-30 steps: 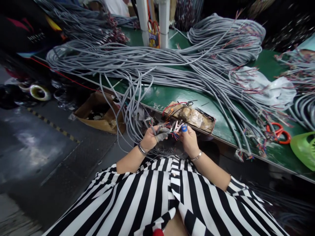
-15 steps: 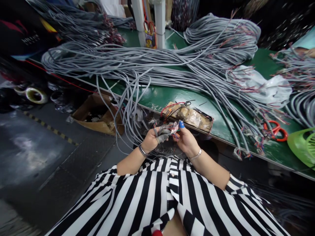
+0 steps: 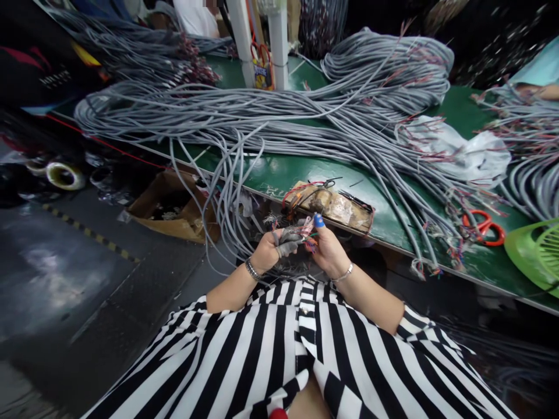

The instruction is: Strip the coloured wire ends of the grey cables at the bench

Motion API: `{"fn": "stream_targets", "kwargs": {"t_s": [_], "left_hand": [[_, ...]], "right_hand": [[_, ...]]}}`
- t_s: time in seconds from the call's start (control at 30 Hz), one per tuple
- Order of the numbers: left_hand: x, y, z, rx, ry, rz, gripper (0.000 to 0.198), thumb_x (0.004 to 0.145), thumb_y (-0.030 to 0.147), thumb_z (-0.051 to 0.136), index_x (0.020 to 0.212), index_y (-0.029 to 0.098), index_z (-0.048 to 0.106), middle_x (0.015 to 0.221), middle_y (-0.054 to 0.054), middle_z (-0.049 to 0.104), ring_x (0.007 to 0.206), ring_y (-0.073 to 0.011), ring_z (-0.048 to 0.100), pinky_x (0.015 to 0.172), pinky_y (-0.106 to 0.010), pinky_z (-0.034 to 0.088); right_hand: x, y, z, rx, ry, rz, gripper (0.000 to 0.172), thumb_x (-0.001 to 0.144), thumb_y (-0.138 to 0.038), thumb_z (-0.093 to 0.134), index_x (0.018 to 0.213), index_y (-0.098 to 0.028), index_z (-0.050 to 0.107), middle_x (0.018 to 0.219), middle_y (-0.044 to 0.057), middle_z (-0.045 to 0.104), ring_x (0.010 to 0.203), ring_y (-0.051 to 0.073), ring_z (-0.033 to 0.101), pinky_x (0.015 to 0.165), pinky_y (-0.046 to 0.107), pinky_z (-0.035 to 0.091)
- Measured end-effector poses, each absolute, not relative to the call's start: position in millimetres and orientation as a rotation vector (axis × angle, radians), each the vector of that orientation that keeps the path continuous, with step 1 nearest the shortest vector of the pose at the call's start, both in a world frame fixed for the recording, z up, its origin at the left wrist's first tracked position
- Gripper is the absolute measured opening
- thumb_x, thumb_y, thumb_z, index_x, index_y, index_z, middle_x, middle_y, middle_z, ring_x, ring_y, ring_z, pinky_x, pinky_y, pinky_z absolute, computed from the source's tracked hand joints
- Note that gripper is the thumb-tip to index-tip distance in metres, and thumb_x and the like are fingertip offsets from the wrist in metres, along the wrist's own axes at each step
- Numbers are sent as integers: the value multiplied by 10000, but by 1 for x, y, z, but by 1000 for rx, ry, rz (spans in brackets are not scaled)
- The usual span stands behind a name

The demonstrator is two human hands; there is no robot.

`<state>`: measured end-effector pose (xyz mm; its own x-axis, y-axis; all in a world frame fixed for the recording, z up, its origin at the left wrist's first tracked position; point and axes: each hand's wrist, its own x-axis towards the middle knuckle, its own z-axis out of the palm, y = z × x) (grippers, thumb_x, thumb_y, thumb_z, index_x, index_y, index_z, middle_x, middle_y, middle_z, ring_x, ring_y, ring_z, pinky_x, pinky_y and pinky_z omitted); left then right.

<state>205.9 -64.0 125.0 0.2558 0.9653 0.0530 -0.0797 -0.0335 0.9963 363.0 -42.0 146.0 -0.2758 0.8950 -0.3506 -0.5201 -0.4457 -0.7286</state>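
Observation:
In front of my body, just off the table's near edge, my left hand (image 3: 268,250) is closed around a grey cable. Grey coverings show on its fingers. From the cable's end fan thin coloured wires (image 3: 309,230). My right hand (image 3: 328,250) pinches these wires, its thumb wearing a blue tip cover (image 3: 319,220). The two hands are close together, with the wire ends between them. Several grey cables (image 3: 233,192) hang over the table edge and run down beside my left hand. Beyond the hands lies a worn, taped block (image 3: 336,203) with red and black wires around it.
Long bundles of grey cable (image 3: 209,110) lie across the green table (image 3: 297,171). Red-handled scissors (image 3: 484,227) and a green plastic basket (image 3: 535,256) sit at the right, near a white plastic bag (image 3: 458,148). An open cardboard box (image 3: 174,218) stands on the floor at left. Another person's arm (image 3: 539,91) shows at far right.
My view has shifted slightly, so the table's things sit a little further left. Both hands keep their hold, and the coloured wires between them have spread a little.

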Motion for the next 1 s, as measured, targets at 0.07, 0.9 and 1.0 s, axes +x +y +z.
{"fn": "stream_targets", "kwargs": {"t_s": [0.07, 0.9, 1.0], "left_hand": [[204, -66, 125, 1285, 935, 1070, 357, 725, 419, 736, 895, 107, 696, 634, -28, 653, 506, -70, 516, 472, -171, 400], [195, -79, 128, 1185, 963, 1202, 318, 700, 347, 769, 921, 123, 723, 681, -50, 699, 562, -111, 616, 503, -191, 468], [199, -69, 127, 1161, 953, 1236, 324, 689, 355, 774, 913, 126, 722, 661, -42, 693, 553, -102, 601, 502, -191, 455]], "right_hand": [[365, -43, 145, -942, -584, 1871, 511, 702, -685, 618, 750, -179, 565, 517, -48, 458, 413, 54, 370, 352, 170, 224], [385, -33, 161, -1013, -906, 1944, 485, 671, -614, 689, 705, -171, 493, 584, -54, 488, 376, -2, 169, 361, 164, 60], [383, -33, 156, -1043, -874, 1763, 459, 667, -571, 714, 686, -181, 472, 561, -66, 468, 381, 2, 185, 359, 165, 90]]}}
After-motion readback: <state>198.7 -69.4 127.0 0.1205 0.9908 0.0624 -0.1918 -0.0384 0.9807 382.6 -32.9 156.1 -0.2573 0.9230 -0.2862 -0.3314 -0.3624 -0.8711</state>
